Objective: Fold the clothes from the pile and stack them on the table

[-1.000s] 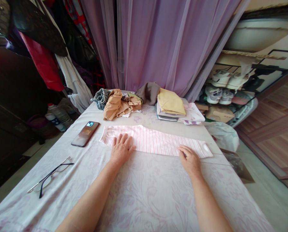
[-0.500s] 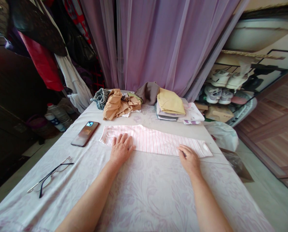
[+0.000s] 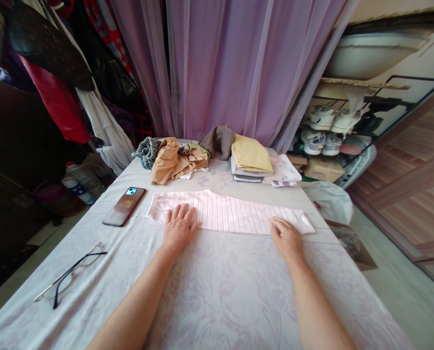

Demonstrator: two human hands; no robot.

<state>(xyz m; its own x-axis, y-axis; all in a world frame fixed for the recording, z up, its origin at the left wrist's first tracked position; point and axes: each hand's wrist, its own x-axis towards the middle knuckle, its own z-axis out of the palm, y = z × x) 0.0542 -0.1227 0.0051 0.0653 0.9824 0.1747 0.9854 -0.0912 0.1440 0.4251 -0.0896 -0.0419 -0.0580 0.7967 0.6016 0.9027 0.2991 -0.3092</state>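
Pink-and-white striped pants (image 3: 234,212) lie folded lengthwise and flat across the tablecloth, waistband to the left, leg ends to the right. My left hand (image 3: 179,227) rests on them near the waistband, palm down with fingers spread. Toward the leg ends, my right hand (image 3: 287,239) is at the near edge, its fingers bent and thumb close to them, pinching the fabric there. Part of that grip is hidden under the fingers.
A phone (image 3: 124,206) and eyeglasses (image 3: 69,274) lie on the left. Behind the pants are a heap of crumpled clothes (image 3: 169,163) and a folded stack with a yellow garment (image 3: 252,154) on top. A purple curtain (image 3: 217,68) hangs beyond the table (image 3: 217,291).
The whole view has shifted slightly, so things appear a little farther left. Both hands stay at nearly the same places on the pants.
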